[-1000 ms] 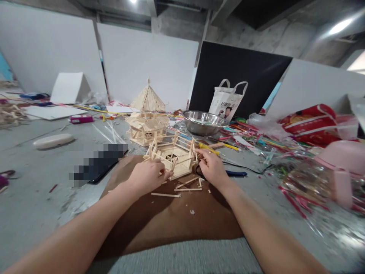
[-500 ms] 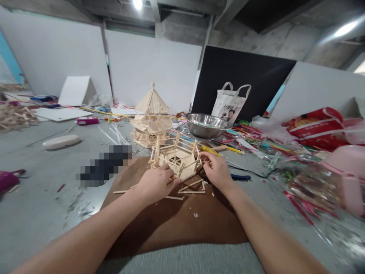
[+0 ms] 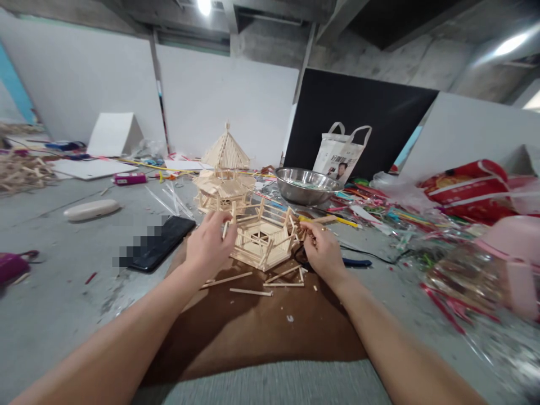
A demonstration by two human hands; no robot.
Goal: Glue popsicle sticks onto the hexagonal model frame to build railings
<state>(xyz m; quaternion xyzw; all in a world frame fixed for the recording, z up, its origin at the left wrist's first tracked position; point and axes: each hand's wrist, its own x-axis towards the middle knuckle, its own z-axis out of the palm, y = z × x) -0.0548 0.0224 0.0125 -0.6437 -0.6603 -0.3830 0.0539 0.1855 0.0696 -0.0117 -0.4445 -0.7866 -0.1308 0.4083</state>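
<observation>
A low hexagonal frame of pale wooden sticks (image 3: 264,239) stands on a brown sheet (image 3: 257,320). My left hand (image 3: 208,244) grips the frame's left side, fingers curled round an upright post. On the right side my right hand (image 3: 323,250) pinches the rail of the frame with bent fingers. Loose sticks (image 3: 248,284) lie on the brown sheet just in front of the frame. Behind it stands a finished stick pavilion (image 3: 223,174) with a pointed roof.
A black phone (image 3: 162,244) lies left of the sheet. A steel bowl (image 3: 306,184) and a white tote bag (image 3: 341,153) sit behind. Coloured straws, plastic wrappers, a red bag (image 3: 468,185) and a pink container (image 3: 512,242) crowd the right. A white oval case (image 3: 90,209) lies left.
My left hand has moved from the frame's front edge up to its left side post. The frame has shifted slightly. My right hand stays on the right rail.
</observation>
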